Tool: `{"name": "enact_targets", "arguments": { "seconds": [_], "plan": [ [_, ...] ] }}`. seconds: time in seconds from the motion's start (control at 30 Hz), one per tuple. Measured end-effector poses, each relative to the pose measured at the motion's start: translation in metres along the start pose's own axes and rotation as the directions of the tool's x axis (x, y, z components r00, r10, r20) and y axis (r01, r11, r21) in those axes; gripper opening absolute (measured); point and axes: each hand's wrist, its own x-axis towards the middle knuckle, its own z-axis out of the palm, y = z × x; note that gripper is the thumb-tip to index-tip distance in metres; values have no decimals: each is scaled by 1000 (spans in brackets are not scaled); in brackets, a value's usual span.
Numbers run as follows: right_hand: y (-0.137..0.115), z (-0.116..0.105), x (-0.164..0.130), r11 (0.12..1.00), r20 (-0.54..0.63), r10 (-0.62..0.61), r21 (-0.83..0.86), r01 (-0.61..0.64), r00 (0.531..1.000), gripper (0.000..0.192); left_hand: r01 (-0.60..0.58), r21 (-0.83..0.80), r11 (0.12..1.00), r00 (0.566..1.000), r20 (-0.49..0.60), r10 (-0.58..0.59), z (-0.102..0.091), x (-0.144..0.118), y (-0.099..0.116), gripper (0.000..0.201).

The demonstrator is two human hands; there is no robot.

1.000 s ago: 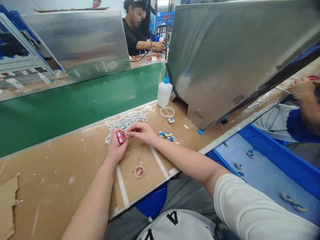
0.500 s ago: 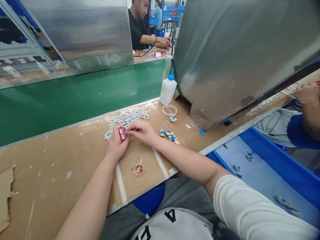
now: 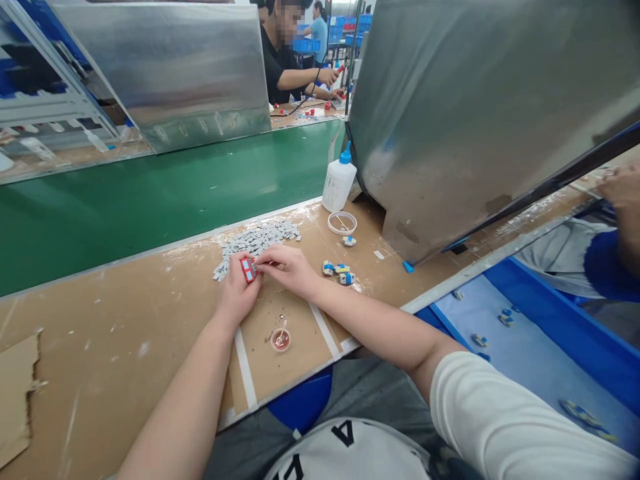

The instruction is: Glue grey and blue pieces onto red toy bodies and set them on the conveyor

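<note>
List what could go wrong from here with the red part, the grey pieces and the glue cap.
1. The left hand pinches the small red part only at its fingertips while the right hand works on it; the part might slip from the grip.
2. The pile of grey pieces lies just behind both hands; a nudge may scatter it toward the green belt.
3. The small red glue cap sits open below the wrists; a forearm could tip it.
</note>
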Motion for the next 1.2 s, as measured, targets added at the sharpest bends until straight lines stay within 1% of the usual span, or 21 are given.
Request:
{"name": "enact_targets", "arguments": {
  "seconds": [0.07,0.17,0.3,0.4,0.5,0.53,0.57,0.67,0.73,0.8,0.9,0.97,1.07,1.2],
  "plan": [
    [0,0,0,1000,-6,-14,-6,14,1000,10,-16,29,999,1000,-15,17,1,-1,-3,34],
    [-1,0,0,1000,12,22,-16,-22,1000,12,-49,90,995,998,-23,52,2,-2,-8,33],
    [-5,0,0,990,29,135,21,-136,990,10,-87,142,986,996,-7,89,1,-3,-11,32],
    [-10,-1,0,969,26,231,80,-233,973,11,-104,166,981,994,1,105,1,-4,-11,32],
    [-16,-4,3,950,52,278,130,-283,959,3,-134,170,976,990,-25,140,2,-4,-12,34],
    [-17,-5,4,952,65,267,136,-273,962,1,-150,163,975,987,-39,159,1,-4,-12,35],
    [-19,-7,4,959,77,241,134,-249,968,3,-172,152,973,982,-53,182,1,-4,-12,36],
    [-24,-10,6,985,97,133,95,-143,986,7,-269,110,957,955,-97,280,0,-3,-12,36],
    [-26,-12,6,995,107,80,51,-86,991,11,-334,79,939,930,-135,342,-2,-2,-11,35],
    [-28,-14,6,999,147,30,-28,-26,989,18,-372,50,927,913,-163,375,-3,-2,-9,35],
    [-30,-18,6,978,288,-45,-183,101,956,24,-400,16,916,906,-144,398,-4,-2,-7,34],
    [-32,-20,6,955,362,-70,-244,167,929,28,-411,-13,912,905,-129,406,-4,-2,-5,33],
    [-33,-19,5,941,382,-63,-284,182,922,30,-410,-52,911,906,-137,400,-3,-4,-3,32],
    [-34,-16,4,939,398,-68,-285,194,915,29,-412,-48,910,899,-188,396,-2,-6,-1,36]
  ]
}}
